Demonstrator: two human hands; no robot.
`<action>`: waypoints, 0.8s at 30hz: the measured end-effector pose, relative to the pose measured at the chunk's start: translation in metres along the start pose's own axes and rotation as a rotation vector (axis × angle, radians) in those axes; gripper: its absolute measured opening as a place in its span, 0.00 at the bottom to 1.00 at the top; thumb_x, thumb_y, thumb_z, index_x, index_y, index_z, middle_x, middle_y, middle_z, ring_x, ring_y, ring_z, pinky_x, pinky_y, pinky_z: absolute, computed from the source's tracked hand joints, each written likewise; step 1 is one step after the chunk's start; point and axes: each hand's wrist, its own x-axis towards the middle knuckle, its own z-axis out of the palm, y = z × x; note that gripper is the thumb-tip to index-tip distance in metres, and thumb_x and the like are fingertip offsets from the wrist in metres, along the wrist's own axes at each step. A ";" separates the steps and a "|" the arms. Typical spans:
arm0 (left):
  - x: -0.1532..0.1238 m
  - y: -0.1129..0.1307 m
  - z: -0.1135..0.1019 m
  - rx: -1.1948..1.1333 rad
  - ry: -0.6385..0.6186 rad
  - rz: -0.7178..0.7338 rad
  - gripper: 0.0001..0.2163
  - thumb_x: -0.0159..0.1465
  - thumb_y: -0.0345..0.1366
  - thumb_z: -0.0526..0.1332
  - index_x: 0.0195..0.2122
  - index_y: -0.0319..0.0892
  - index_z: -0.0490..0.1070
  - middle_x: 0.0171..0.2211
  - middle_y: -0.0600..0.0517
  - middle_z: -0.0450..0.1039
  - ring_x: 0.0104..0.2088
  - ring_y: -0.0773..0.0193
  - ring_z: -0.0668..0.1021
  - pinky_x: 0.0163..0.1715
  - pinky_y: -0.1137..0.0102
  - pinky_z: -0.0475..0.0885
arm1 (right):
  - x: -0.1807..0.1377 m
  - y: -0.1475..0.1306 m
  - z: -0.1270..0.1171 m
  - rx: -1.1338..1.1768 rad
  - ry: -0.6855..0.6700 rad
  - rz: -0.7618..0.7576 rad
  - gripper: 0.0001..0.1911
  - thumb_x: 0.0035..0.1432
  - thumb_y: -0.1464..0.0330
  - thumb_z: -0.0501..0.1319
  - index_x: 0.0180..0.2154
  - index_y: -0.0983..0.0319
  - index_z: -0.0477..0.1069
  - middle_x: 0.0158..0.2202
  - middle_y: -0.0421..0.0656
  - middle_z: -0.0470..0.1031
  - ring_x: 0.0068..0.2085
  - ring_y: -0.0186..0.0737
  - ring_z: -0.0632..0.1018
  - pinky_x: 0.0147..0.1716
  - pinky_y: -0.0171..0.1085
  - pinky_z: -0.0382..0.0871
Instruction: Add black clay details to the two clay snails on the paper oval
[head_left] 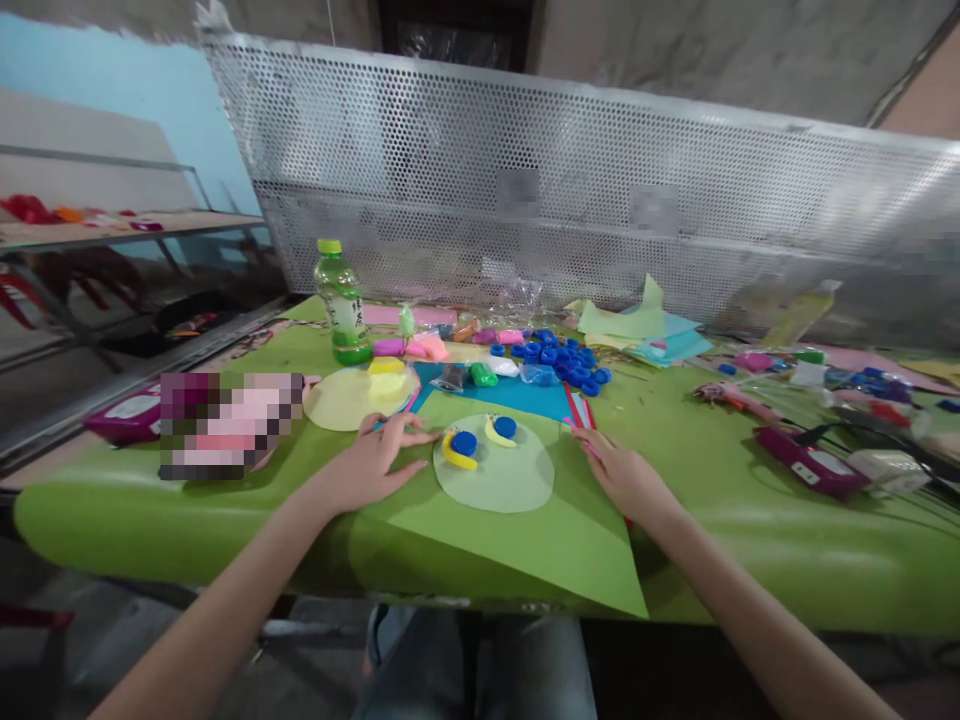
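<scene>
A pale round paper disc (pixel 495 490) lies on a green paper sheet (pixel 577 545) in front of me. On the disc sit two blue bottle caps (pixel 465 443), each edged by a yellow crescent (pixel 459 460) that looks like modelling clay. My left hand (pixel 386 455) rests at the disc's left side, fingers spread, the index fingertip by its edge. To the right of the disc, my right hand (pixel 619 475) is closed around a thin pink stick-like tool (pixel 576 430). Its exact kind is too small to make out.
Several blue caps (pixel 559 355) are heaped behind the disc, beside packets of coloured clay (pixel 484 374). A green drink bottle (pixel 345 310) stands at back left. Cut paper sheets (pixel 652 325) lie against the perforated metal panel (pixel 465 180). A purple device (pixel 806 462) with cables is at right.
</scene>
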 end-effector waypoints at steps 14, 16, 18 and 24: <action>-0.017 -0.011 -0.006 -0.245 0.135 0.168 0.17 0.69 0.47 0.59 0.51 0.40 0.70 0.46 0.47 0.75 0.45 0.58 0.78 0.50 0.55 0.76 | 0.001 0.011 0.004 0.102 0.062 -0.076 0.16 0.72 0.63 0.60 0.56 0.64 0.68 0.52 0.49 0.70 0.47 0.43 0.76 0.46 0.44 0.77; -0.020 -0.015 -0.010 -0.315 0.237 0.185 0.16 0.69 0.46 0.58 0.50 0.40 0.70 0.44 0.48 0.74 0.40 0.62 0.78 0.43 0.60 0.77 | 0.000 0.011 0.004 0.102 0.060 -0.066 0.15 0.72 0.63 0.60 0.56 0.64 0.68 0.52 0.49 0.70 0.47 0.43 0.76 0.46 0.44 0.76; -0.019 -0.013 -0.012 -0.338 0.259 0.200 0.18 0.69 0.47 0.57 0.54 0.40 0.67 0.49 0.46 0.73 0.44 0.59 0.78 0.46 0.58 0.77 | 0.000 0.010 0.003 0.095 0.054 -0.058 0.15 0.72 0.63 0.60 0.56 0.64 0.68 0.52 0.49 0.70 0.46 0.42 0.76 0.46 0.44 0.77; -0.034 0.004 -0.007 -0.375 0.150 0.379 0.15 0.69 0.48 0.58 0.42 0.40 0.73 0.36 0.51 0.76 0.34 0.65 0.78 0.41 0.63 0.77 | -0.001 0.012 0.003 0.059 0.048 -0.085 0.16 0.72 0.63 0.60 0.56 0.64 0.68 0.51 0.49 0.70 0.45 0.42 0.77 0.44 0.43 0.77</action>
